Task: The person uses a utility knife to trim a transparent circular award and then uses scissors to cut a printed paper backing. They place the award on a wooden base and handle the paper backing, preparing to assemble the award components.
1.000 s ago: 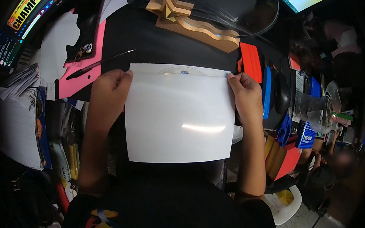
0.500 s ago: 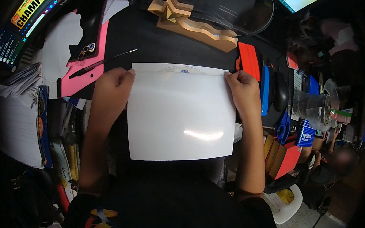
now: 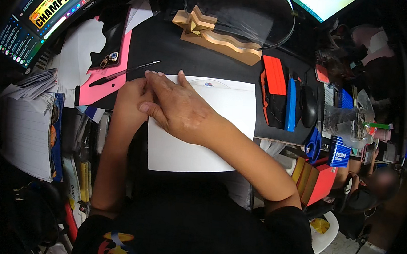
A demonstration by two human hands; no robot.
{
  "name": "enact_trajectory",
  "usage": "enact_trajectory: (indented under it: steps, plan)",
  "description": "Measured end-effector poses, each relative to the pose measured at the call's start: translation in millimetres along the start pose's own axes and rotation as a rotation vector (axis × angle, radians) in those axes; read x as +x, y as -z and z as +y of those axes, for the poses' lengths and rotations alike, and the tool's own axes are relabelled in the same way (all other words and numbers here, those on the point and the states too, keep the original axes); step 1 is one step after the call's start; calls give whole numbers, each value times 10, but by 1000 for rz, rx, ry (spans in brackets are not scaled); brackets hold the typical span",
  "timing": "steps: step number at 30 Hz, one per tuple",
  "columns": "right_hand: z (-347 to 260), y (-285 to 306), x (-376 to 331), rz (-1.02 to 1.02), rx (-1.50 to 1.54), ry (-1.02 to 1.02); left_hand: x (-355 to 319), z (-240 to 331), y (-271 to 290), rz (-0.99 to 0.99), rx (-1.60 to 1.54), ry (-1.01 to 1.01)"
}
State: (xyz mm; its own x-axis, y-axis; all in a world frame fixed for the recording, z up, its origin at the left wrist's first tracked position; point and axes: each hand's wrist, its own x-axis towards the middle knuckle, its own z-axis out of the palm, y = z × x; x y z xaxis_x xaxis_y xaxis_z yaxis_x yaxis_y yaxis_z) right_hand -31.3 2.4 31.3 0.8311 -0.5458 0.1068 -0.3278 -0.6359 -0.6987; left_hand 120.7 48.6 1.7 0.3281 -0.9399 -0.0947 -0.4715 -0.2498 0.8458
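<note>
— What has changed with the white sheet [image 3: 213,127]?
— It lies flat on the dark desk mat [image 3: 171,49] as before, but the right hand [image 3: 179,107] has left the top right corner and crossed to the top left, palm down, fingers spread flat on the paper.
— And the left hand [image 3: 132,93]?
— It stays at the top left corner, partly hidden under the right; its grip cannot be told. The black pen [image 3: 124,73] lies just beyond.
</note>
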Motion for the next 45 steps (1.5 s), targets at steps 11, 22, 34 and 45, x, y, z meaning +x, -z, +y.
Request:
enact_trajectory:
  steps: [11,22,34,45]
  plan:
    - [324,273,-597,142,-480,-196,-28,66,-27,41,121,91]
    - [485,641,-1130,142,-936,-414,-28,-3,-24,29,104,69]
    - [-155,887,-1553,277,-671,9,-548,54,423,32,-443,-36]
    - [-1040,1076,-741,409,145,568,-1943,677,1579,275,-255,-155]
